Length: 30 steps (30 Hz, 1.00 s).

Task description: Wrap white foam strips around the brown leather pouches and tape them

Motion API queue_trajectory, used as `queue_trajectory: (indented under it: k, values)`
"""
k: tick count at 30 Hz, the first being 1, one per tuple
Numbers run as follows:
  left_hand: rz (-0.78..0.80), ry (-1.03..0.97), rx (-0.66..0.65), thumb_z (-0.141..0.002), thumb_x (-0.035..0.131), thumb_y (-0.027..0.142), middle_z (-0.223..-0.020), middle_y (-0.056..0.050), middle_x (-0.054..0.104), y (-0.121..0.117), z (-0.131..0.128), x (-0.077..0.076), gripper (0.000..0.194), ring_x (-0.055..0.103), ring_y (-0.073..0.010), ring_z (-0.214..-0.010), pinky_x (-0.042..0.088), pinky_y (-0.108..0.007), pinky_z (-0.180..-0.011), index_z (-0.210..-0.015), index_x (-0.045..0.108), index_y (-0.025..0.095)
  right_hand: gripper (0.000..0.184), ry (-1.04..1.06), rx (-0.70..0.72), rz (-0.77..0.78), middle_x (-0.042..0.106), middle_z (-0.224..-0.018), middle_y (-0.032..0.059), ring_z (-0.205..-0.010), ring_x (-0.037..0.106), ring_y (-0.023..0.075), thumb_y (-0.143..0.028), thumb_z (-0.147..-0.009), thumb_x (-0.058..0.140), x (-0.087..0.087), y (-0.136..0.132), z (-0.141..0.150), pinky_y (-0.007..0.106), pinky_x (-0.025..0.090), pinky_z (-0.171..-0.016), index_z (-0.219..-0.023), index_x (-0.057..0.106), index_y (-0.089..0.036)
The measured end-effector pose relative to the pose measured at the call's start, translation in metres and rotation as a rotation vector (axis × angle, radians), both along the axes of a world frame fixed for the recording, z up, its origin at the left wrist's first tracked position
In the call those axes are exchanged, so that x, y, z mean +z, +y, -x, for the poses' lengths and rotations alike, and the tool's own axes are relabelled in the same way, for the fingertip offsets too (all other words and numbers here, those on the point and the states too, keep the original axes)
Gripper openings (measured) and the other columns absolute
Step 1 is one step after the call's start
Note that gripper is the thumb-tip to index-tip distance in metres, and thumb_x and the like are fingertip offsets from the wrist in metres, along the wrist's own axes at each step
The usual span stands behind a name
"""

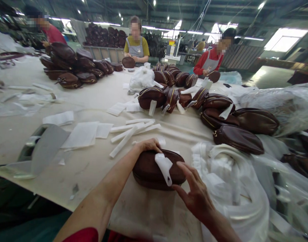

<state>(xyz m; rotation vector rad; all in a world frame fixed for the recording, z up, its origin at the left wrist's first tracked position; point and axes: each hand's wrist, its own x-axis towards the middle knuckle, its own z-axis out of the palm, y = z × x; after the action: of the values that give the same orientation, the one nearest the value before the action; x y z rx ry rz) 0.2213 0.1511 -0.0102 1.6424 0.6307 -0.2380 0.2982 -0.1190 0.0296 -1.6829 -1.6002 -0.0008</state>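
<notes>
1. Bag (145, 171) right up front on the table (133, 215), lying low and wide, with a small white wrap (164, 166) slanting across the top.
2. Left grip (149, 145) bent over the far edge of the bag, near the zip side. Fingertips partly hidden, so can't tell how tightly closed or whether pinching anything there.
3. Right grip (198, 191) wide open, thumb and fingers spread around the right end of the bag, holding nothing. Very near the leather, maybe brushing it; can't tell for sure.
4. For steady handling, press down lightly with the left and let the table take the weight. Go easy, though: probably soft leather, likely to dent or roll under a hard push.
5. Bring the right in low from the side, fingers relaxed, thumb below the wrap. Way less chance of knocking it loose.
6. Smooth any wrap folds with fingertip pads, not nails, to avoid tears or scuffs.
7. Mind the loose white strips (123, 141) beyond the left forearm and the white heap (254, 201) to the right. Easy to snag with a sweeping elbow.
</notes>
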Motion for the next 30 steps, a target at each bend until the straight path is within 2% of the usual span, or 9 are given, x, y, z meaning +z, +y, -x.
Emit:
queue_trajectory:
  k: [2,3,7,9,13,17,23,27,30]
  values:
    - [0.003,-0.006,0.005,-0.038,0.083,0.039,-0.061,-0.001,0.063,-0.002,0.000,0.002,0.040,0.051,-0.0137,-0.060,0.041,-0.025,-0.062,-0.066,0.071,0.013,0.061,-0.016,0.158,0.018,0.049,-0.129,0.0128,-0.121,0.046,0.0250,-0.015,-0.081,0.053,0.005,0.025,-0.005,0.042,0.045,-0.096,-0.138,0.033,-0.021]
    - [0.005,-0.010,0.010,-0.038,0.083,0.039,-0.061,-0.001,0.062,-0.003,0.001,0.003,0.040,0.051,-0.0136,-0.060,0.041,-0.025,-0.063,-0.066,0.071,0.013,0.059,-0.010,0.231,0.024,0.050,-0.128,0.0120,-0.121,0.046,0.0238,-0.012,-0.080,0.051,0.007,0.036,-0.007,0.041,0.045,-0.096,-0.137,0.035,-0.021]
    - [0.012,-0.018,0.033,-0.036,0.082,0.039,-0.061,0.000,0.062,-0.005,0.002,0.004,0.041,0.050,-0.0133,-0.060,0.041,-0.026,-0.062,-0.065,0.070,0.013,0.031,0.004,0.410,0.002,0.061,-0.103,0.0076,-0.096,0.057,0.0180,-0.009,-0.082,0.050,0.013,0.056,-0.006,0.032,0.049,-0.080,-0.110,0.053,-0.021]
    - [0.016,-0.017,0.044,-0.035,0.082,0.040,-0.060,0.000,0.061,-0.005,0.002,0.002,0.041,0.050,-0.0134,-0.059,0.041,-0.026,-0.061,-0.064,0.070,0.013,0.021,-0.036,0.387,-0.034,0.062,-0.093,0.0066,-0.084,0.057,0.0166,-0.010,-0.084,0.049,0.011,0.055,-0.001,0.030,0.048,-0.073,-0.101,0.054,-0.019]
    - [0.025,-0.020,0.042,-0.037,0.081,0.041,-0.060,-0.001,0.062,-0.005,0.003,0.002,0.042,0.050,-0.0137,-0.059,0.041,-0.026,-0.059,-0.065,0.070,0.013,0.014,-0.157,0.338,-0.083,0.063,-0.087,0.0074,-0.077,0.055,0.0171,-0.011,-0.086,0.046,-0.005,0.046,0.011,0.030,0.044,-0.069,-0.097,0.053,-0.017]
    - [0.016,-0.024,0.011,-0.040,0.080,0.041,-0.058,0.000,0.060,-0.006,0.005,0.007,0.041,0.049,-0.0130,-0.057,0.039,-0.024,-0.056,-0.067,0.071,0.012,0.023,-0.172,0.358,-0.036,0.061,-0.091,0.0094,-0.079,0.053,0.0189,-0.020,-0.087,0.043,-0.018,0.041,0.016,0.032,0.043,-0.071,-0.108,0.053,-0.016]
    - [-0.113,-0.052,0.089,-0.060,0.067,0.045,-0.044,0.003,0.043,-0.011,0.005,0.013,0.035,0.035,-0.0080,-0.046,0.025,-0.022,-0.045,-0.054,0.062,0.011,0.028,-0.148,0.395,0.057,0.057,-0.093,0.0098,-0.078,0.049,0.0202,-0.018,-0.081,0.042,-0.019,0.041,0.016,0.035,0.039,-0.070,-0.107,0.053,-0.015]
    - [-0.165,-0.123,0.159,-0.060,0.065,0.033,-0.051,0.002,0.050,-0.009,-0.001,0.015,0.023,0.040,-0.0081,-0.049,0.028,-0.020,-0.048,-0.062,0.064,0.010,0.027,-0.132,0.380,0.058,0.057,-0.091,0.0095,-0.077,0.048,0.0201,-0.019,-0.078,0.043,-0.018,0.041,0.017,0.035,0.038,-0.069,-0.103,0.054,-0.015]
    - [-0.202,-0.200,0.215,-0.064,0.061,0.030,-0.060,0.000,0.056,-0.008,-0.005,0.019,0.022,0.045,-0.0096,-0.055,0.034,-0.020,-0.052,-0.072,0.066,0.009,0.028,-0.120,0.373,0.049,0.056,-0.089,0.0091,-0.076,0.048,0.0202,-0.019,-0.077,0.043,-0.019,0.040,0.018,0.034,0.038,-0.068,-0.102,0.054,-0.016]
